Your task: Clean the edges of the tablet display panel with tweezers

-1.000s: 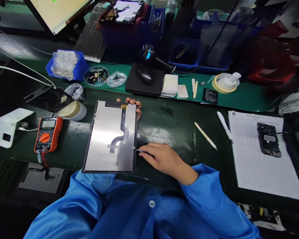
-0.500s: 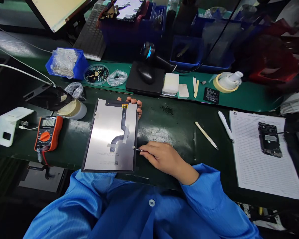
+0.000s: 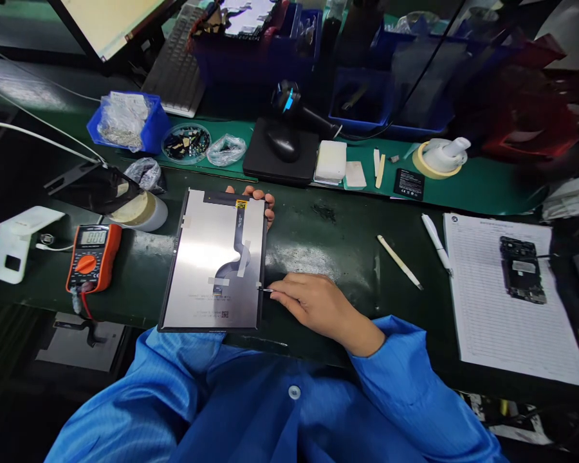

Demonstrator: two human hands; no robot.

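Observation:
My left hand (image 3: 269, 207) holds a tablet-sized display panel (image 3: 193, 257) from beneath, its fingertips curled round the far right edge; the palm is hidden behind it. The panel's silvery back faces up, with a dark flex cable (image 3: 238, 238) and strips of translucent tape (image 3: 244, 258) on it. At the panel's lower right edge, my right hand (image 3: 318, 308) is closed in a pinch on a thin metal tool (image 3: 266, 290). The tool's tip meets the edge beside a small piece of tape (image 3: 258, 285). Most of the tool is hidden in my fingers.
An orange multimeter (image 3: 94, 257) and a round tub (image 3: 147, 215) stand to the left. To the right lie a cream-coloured stick (image 3: 399, 262), a white pen (image 3: 437, 244) and a printed sheet (image 3: 487, 334) bearing a phone board (image 3: 522, 270). Behind are a mouse (image 3: 284, 143) and a scanner (image 3: 303, 112).
The panel has tilted very slightly in my left hand, shifting the reflection on its back. My right hand stays at the same edge with the tool.

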